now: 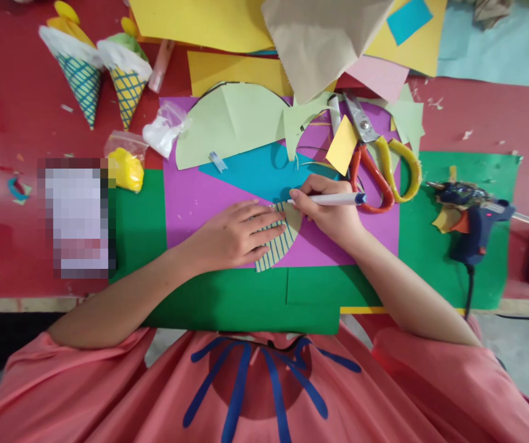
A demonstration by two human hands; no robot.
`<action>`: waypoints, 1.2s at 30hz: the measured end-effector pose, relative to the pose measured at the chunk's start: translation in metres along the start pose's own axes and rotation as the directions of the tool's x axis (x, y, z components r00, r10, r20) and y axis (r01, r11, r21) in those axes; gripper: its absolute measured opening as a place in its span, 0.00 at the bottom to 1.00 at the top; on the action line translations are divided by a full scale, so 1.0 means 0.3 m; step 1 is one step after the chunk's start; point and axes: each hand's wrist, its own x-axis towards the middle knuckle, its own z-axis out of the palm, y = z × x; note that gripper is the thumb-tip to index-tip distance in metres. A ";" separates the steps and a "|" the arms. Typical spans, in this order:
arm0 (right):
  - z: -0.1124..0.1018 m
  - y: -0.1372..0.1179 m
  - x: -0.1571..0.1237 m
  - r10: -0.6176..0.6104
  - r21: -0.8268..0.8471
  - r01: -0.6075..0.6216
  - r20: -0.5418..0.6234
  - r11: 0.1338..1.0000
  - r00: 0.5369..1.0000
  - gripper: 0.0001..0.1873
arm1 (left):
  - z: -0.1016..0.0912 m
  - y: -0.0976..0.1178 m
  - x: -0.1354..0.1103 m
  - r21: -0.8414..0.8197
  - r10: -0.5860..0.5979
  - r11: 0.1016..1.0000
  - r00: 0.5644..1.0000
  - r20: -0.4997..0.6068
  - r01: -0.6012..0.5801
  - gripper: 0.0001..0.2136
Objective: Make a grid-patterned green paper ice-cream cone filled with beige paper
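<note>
My left hand [234, 235] lies flat, fingers stretched, on a pale green fan-shaped paper piece [277, 243] ruled with dark lines. It rests on a purple sheet [190, 197] over a green sheet [227, 295]. My right hand [331, 209] pinches a white pen [333, 199] with a blue cap end, its tip touching the upper edge of the lined piece. A blue paper shape [255, 172] and a light green cut half-circle [227, 123] lie just beyond.
Red and yellow scissors [379, 166] lie right of my right hand. A blue glue gun [472, 221] sits at the right with its cord over the table edge. Two paper cones [107, 74], a yellow lump [128, 169], plastic bags and yellow sheets [209, 24] crowd the far side.
</note>
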 end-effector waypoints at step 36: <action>-0.026 -0.015 -0.006 -0.050 -0.007 0.053 0.231 0.999 0.972 0.15 | -0.002 -0.004 0.000 -0.027 -0.010 1.000 1.000 0.011 0.010 0.19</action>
